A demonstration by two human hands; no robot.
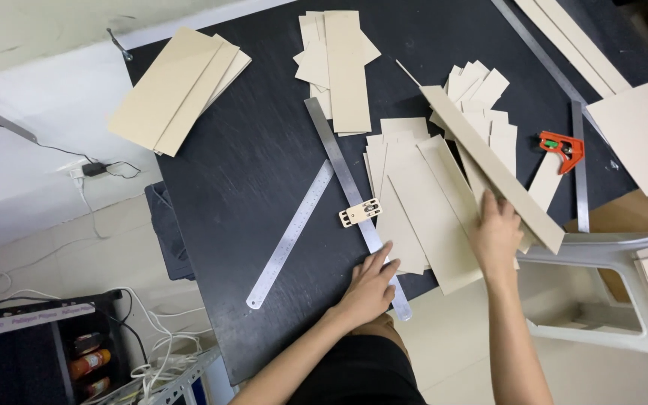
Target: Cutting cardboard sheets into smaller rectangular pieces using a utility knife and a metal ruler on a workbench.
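Now the left hand (371, 283) is pressing flat on the long steel ruler (354, 196) near the table edge (219, 330), while the right hand (498, 234) is gripping 1 long board strip (489, 166).

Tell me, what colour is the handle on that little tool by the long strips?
Orange-red handle, with a small green bit, seen in the head view.

Long steel ruler (357, 202), flat on the black desk (249, 150), running diagonally, its near end under the fingers; long beige board strip (489, 165), tilted, raised over loose beige sheets (421, 210), lower end gripped.
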